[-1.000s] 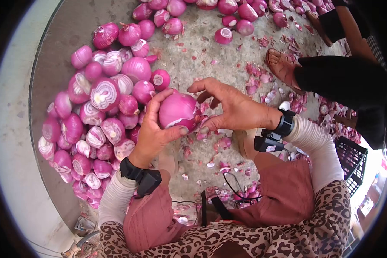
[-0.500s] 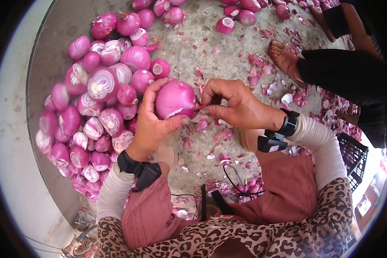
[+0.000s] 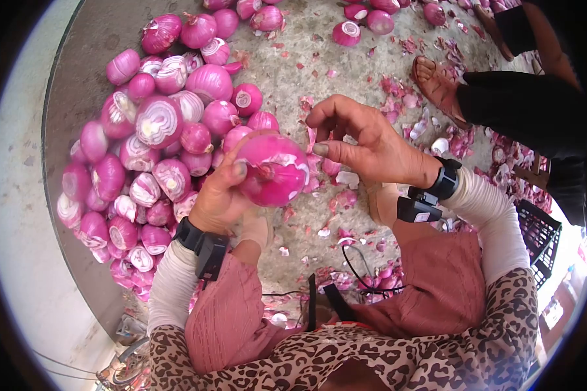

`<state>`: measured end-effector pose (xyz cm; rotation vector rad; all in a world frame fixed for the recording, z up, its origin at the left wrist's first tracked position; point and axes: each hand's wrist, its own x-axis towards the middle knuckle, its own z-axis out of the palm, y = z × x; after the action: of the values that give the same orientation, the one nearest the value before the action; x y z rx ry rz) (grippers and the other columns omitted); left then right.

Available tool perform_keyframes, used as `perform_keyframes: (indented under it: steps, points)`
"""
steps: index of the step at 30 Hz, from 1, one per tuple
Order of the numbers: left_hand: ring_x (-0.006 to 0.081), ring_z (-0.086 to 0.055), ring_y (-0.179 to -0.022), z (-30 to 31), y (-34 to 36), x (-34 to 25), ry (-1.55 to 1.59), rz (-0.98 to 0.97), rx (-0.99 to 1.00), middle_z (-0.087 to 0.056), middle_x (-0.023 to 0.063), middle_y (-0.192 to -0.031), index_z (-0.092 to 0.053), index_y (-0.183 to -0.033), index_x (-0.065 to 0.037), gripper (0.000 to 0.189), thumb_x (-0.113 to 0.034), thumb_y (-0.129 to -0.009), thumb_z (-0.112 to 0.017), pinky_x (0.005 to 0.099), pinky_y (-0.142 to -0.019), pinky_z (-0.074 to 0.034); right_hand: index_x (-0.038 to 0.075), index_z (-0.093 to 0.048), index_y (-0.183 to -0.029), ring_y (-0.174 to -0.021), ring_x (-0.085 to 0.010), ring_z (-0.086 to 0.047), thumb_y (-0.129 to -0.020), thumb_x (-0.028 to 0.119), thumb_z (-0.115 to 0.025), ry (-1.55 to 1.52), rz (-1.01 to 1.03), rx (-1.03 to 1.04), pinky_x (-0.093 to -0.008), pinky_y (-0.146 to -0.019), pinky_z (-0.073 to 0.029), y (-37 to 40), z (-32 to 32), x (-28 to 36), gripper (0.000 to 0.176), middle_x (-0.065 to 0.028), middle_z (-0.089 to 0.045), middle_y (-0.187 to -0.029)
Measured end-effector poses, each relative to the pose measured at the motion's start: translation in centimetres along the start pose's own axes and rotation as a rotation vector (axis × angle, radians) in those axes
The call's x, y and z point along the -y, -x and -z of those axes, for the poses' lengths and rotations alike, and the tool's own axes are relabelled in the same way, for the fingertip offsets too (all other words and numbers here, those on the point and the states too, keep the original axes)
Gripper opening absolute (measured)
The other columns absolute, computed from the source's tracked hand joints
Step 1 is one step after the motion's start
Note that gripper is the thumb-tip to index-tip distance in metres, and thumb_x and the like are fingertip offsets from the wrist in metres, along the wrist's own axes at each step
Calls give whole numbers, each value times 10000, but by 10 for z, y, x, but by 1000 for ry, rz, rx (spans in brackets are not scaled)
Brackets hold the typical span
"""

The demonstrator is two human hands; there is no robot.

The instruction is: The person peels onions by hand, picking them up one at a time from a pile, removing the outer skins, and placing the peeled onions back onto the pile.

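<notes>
My left hand (image 3: 218,195) is wrapped round a large red onion (image 3: 274,179), with the thumb across its near left side. The onion is tilted so that its glossy magenta flesh and a ragged pale edge of skin face up. To its right, my right hand (image 3: 368,140) is held apart from the onion. Its thumb and forefinger are separated, and a thin pink scrap of skin (image 3: 312,140) shows right at the fingertips. Close beyond my left hand lies a heap of red onions (image 3: 158,122), several with cut pale ends.
Onion skins litter the concrete floor (image 3: 287,241). More onions (image 3: 347,34) lie at the far side. Another person's sandalled foot (image 3: 440,88) is at the right, near a black plastic crate (image 3: 540,241). A dark cable (image 3: 352,267) loops between my knees.
My left hand has turned the onion, bringing a different side up and slightly lower. My right hand has drawn away from the onion, and its thumb and forefinger have parted.
</notes>
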<state>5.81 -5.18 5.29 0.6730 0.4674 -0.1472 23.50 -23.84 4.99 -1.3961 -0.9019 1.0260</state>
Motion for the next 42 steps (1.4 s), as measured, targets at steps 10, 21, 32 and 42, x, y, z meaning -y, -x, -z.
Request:
perform_keyframes:
  steps: [10,21,32,42]
  points:
    - [406,-518,-1140,-12,-11,11,453,223,8,-501,191,-1281,-360,-1368,-78,825,-711,-840,-373,550,-916,-451,28,-242,-1424,-1242,-270,-424,-705,399,-786,169,190,178,-378,-1035,-357,-3,-14,-6,976,-156,-401,-1353]
    - [257,-614,-968,1,-12,18,117,291,3,-547,115,-1223,-379,-1336,-101,800,-724,-835,-345,402,-653,-543,10,-323,-1365,-1183,-242,-492,-684,312,-823,42,-60,88,-356,-1012,-396,3,-15,-15,897,-154,-512,-1238]
    - [253,-498,-1190,-4,-13,21,12,110,-161,-502,107,-1287,-404,-1316,-59,576,-373,-883,-615,431,-1010,-409,27,-333,-1363,-1160,-239,-492,-717,291,-798,229,94,61,-358,-951,-443,5,-25,-21,839,-147,-474,-1258]
    - [167,-524,-1067,-16,-13,21,-207,-100,-216,-504,69,-1163,-399,-1268,-62,515,-197,-851,-670,327,-935,-443,3,-275,-1376,-1064,-218,-543,-831,196,-683,47,-55,64,-320,-863,-491,7,-30,-18,708,-154,-518,-1173]
